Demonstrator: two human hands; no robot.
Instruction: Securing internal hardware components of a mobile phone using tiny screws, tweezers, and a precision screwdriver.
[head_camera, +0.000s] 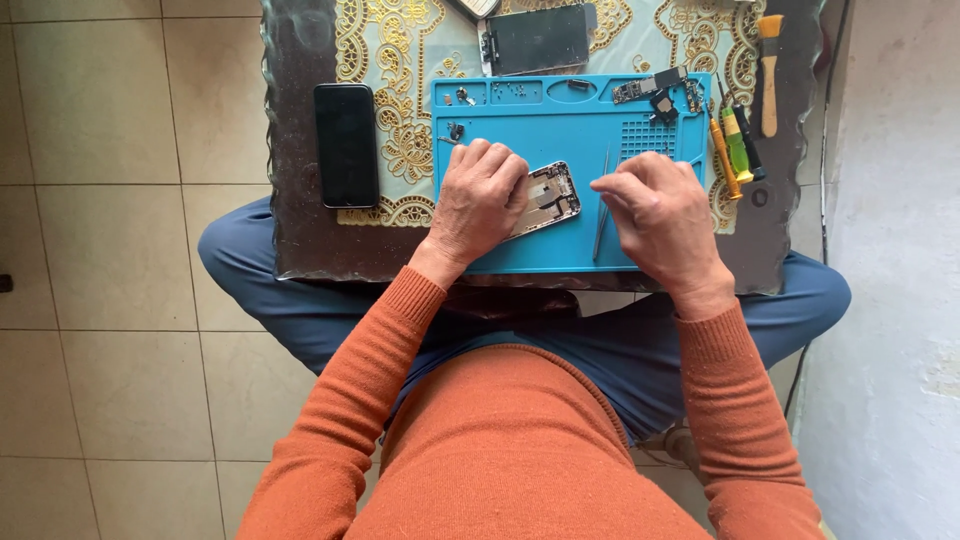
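Note:
An opened phone body (552, 195) with its insides showing lies on a blue repair mat (560, 130). My left hand (480, 200) rests over its left part and holds it down. My right hand (660, 210) is curled just right of the phone, its fingers closed; whether they pinch anything small I cannot tell. Thin metal tweezers (601, 210) lie on the mat between the two hands, close against my right hand.
A black phone (346, 145) lies left of the mat on a small glass-topped table (300, 240). A detached screen panel (538, 38) sits behind the mat. Small parts (660, 90) fill the mat's top trays. Screwdrivers (732, 145) and a brush (769, 70) lie at right.

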